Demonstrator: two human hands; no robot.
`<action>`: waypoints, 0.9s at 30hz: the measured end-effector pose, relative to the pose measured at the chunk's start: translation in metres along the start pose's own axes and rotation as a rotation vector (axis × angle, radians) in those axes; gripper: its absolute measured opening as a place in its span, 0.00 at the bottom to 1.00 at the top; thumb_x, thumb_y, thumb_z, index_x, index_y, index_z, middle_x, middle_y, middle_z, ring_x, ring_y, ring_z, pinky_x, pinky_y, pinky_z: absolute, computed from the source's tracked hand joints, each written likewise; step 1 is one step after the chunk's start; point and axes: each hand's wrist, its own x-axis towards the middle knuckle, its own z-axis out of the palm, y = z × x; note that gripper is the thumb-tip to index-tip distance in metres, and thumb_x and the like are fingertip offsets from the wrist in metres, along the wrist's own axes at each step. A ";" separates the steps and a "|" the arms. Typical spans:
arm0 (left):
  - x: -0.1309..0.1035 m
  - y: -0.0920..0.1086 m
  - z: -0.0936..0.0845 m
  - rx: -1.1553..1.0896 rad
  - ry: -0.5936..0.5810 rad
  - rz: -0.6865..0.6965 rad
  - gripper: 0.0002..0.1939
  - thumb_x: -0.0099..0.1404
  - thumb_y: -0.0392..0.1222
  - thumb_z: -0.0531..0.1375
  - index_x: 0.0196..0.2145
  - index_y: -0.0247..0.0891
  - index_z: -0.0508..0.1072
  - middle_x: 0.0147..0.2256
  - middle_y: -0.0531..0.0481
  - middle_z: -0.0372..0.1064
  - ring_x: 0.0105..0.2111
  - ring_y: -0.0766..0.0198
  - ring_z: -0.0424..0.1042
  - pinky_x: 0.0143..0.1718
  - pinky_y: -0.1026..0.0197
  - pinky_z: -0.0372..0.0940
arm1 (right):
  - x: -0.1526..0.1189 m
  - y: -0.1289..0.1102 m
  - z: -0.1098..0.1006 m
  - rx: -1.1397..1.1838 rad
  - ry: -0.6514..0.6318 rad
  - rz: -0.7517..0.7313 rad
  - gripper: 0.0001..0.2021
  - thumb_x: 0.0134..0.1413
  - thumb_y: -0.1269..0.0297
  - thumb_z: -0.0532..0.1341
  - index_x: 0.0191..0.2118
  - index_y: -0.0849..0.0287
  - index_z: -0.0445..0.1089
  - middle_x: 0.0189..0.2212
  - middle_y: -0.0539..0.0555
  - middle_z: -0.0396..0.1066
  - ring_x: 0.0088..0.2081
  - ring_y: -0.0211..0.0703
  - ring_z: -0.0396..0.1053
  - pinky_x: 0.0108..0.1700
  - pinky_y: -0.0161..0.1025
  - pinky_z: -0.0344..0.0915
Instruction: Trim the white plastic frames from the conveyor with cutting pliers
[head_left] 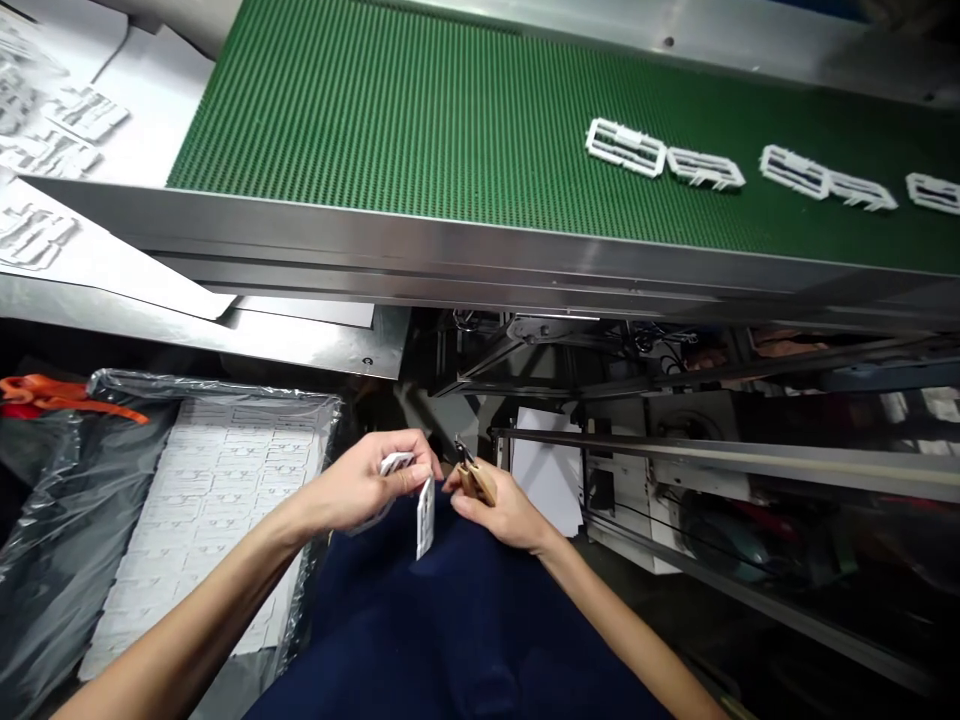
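My left hand point(379, 482) is closed on white plastic frames point(425, 518); one piece hangs below the fingertips and another shows by the palm. Close beside it, my right hand point(495, 503) grips small cutting pliers point(472, 472) with tan handles, their dark jaws pointing up and away. The pliers are apart from the white frames. Both hands are above my dark blue clothing, in front of the conveyor. Similar white plastic frames point(626, 147) lie in a row on the green belt point(390, 110), toward the right.
A plastic-lined box point(217, 395) at the left holds rows of white parts. Orange-handled scissors point(67, 390) rest at its far left. More white pieces lie on paper point(150, 90) at the upper left. The metal conveyor rail point(450, 250) crosses ahead; machine framing point(720, 455) stands right.
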 end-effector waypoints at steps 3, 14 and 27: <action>-0.002 -0.005 0.012 0.097 -0.017 -0.031 0.12 0.64 0.48 0.53 0.30 0.39 0.69 0.29 0.50 0.67 0.30 0.61 0.63 0.33 0.61 0.57 | -0.014 -0.021 -0.020 -0.212 -0.005 -0.015 0.15 0.52 0.67 0.57 0.47 0.56 0.61 0.39 0.52 0.66 0.39 0.39 0.65 0.43 0.38 0.61; -0.023 0.020 0.010 0.306 -0.016 -0.118 0.15 0.65 0.51 0.50 0.28 0.39 0.64 0.25 0.54 0.63 0.27 0.63 0.60 0.29 0.62 0.55 | -0.025 -0.096 -0.042 -1.050 -0.205 -0.013 0.16 0.46 0.68 0.56 0.44 0.55 0.63 0.35 0.52 0.66 0.37 0.43 0.62 0.40 0.42 0.55; -0.019 0.032 0.003 0.379 -0.082 -0.139 0.10 0.65 0.43 0.50 0.27 0.39 0.61 0.24 0.58 0.59 0.27 0.66 0.57 0.28 0.63 0.53 | -0.013 -0.123 -0.041 -1.207 -0.311 -0.030 0.16 0.46 0.65 0.53 0.44 0.58 0.63 0.34 0.53 0.64 0.36 0.43 0.59 0.39 0.41 0.53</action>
